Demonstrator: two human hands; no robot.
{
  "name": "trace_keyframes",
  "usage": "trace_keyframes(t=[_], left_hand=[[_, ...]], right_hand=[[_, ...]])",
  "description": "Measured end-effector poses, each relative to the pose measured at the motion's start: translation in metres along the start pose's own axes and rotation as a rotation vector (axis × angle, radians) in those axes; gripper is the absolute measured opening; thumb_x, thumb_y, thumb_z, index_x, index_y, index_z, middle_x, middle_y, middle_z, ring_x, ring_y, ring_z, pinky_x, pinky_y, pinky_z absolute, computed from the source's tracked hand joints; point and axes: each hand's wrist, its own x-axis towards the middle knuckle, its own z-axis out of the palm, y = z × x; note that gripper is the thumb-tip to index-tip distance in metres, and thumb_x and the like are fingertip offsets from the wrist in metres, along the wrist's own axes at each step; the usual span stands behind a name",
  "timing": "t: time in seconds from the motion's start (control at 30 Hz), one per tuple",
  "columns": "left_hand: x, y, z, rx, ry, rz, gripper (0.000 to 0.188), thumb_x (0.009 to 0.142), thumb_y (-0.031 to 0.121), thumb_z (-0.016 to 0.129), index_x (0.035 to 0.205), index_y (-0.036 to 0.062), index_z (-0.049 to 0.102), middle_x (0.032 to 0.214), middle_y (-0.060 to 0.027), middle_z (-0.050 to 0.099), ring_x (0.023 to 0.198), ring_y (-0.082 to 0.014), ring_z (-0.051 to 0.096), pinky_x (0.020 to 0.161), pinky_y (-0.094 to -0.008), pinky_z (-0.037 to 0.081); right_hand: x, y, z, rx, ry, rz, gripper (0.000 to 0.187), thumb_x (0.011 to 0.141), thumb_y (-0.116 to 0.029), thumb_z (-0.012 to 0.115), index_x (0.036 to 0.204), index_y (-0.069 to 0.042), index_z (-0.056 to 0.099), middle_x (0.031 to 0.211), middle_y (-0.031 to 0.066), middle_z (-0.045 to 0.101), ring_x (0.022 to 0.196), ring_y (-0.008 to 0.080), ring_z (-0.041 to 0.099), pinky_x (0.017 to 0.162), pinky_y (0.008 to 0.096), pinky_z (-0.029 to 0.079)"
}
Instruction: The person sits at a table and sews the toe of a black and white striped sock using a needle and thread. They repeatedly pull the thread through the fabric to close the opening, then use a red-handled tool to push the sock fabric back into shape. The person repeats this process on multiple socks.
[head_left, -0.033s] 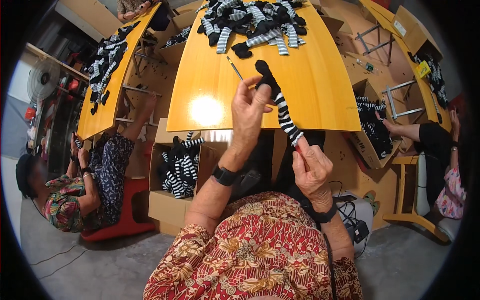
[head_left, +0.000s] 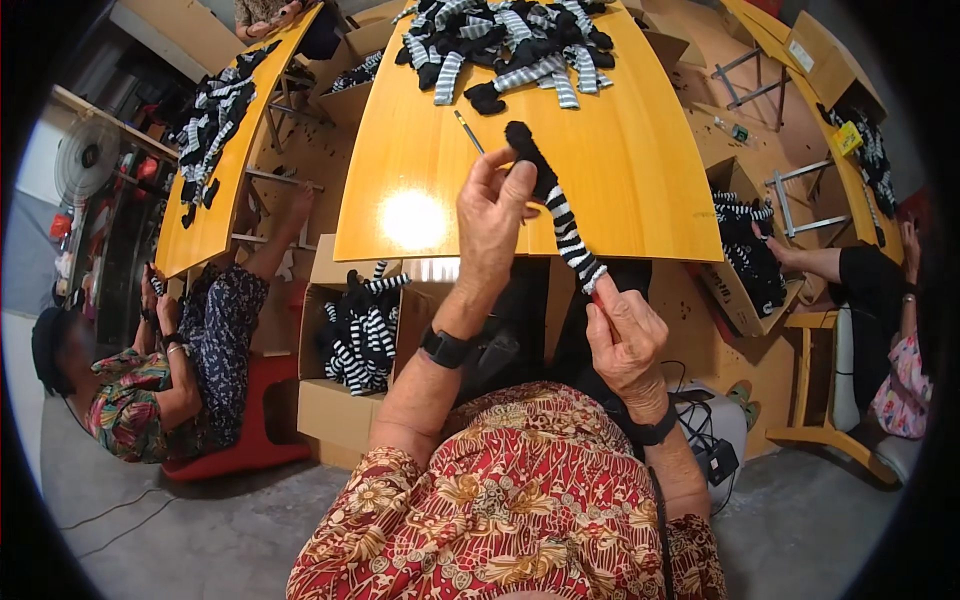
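Note:
A slim, sock-like knitted tube (head_left: 566, 232), black-and-white striped with a plain black end, stretches between my hands above the near edge of the table. Its black end is pinched between thumb and fingers of my left hand (head_left: 488, 222), and the tip sticks up past them. At the pale cuff, my right hand (head_left: 628, 340) has a finger inside the opening, the other fingers curled. Whether it is a sock or a glove I cannot tell. Left of the black end, a pencil-like stick (head_left: 468, 132) lies on the table.
The yellow table (head_left: 400, 170) bears a heap of striped knit pieces (head_left: 510, 50) at its far end. Beside my left forearm stands a carton (head_left: 335, 405) of more pieces; another carton (head_left: 735, 300) is at right. A co-worker (head_left: 140, 380) sits left, others around.
My left hand has shifted slightly left, and the black end has straightened a little with it. My right hand stays nearly still at the cuff.

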Motion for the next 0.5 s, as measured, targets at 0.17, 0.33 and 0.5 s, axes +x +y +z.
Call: trace_keyframes(t=[0.17,0.33,0.5], left_hand=[[0.014,-0.009,-0.016,0.1,-0.052,0.112,0.015,0.093,0.012,0.062,0.097,-0.0023,0.061,0.079,-0.0001,0.063,0.07,-0.0059,0.057,0.061,-0.0202,0.047],[0.018,-0.032,-0.011,0.055,0.094,0.244,0.009,0.093,0.008,0.061,0.093,-0.0005,0.06,0.079,0.001,0.063,0.069,-0.0043,0.054,0.062,-0.0199,0.045],[-0.002,-0.042,0.0,-0.051,0.048,0.142,0.009,0.093,0.01,0.062,0.096,0.0023,0.06,0.081,-0.0013,0.064,0.067,-0.0078,0.06,0.059,-0.0211,0.049]], right_hand=[[-0.004,-0.016,-0.004,0.049,-0.092,0.07,0.046,0.077,0.003,0.065,0.122,0.0,0.06,0.073,0.0098,0.054,0.059,0.0247,0.056,0.054,0.0345,0.048],[-0.005,-0.029,-0.004,0.049,-0.13,0.192,0.042,0.082,0.001,0.061,0.124,0.0,0.058,0.073,0.0112,0.054,0.06,0.0267,0.058,0.054,0.0359,0.048],[0.004,-0.018,0.008,0.011,-0.072,0.195,0.04,0.082,0.001,0.061,0.122,0.0,0.059,0.073,0.0127,0.055,0.059,0.028,0.059,0.053,0.0368,0.047]])
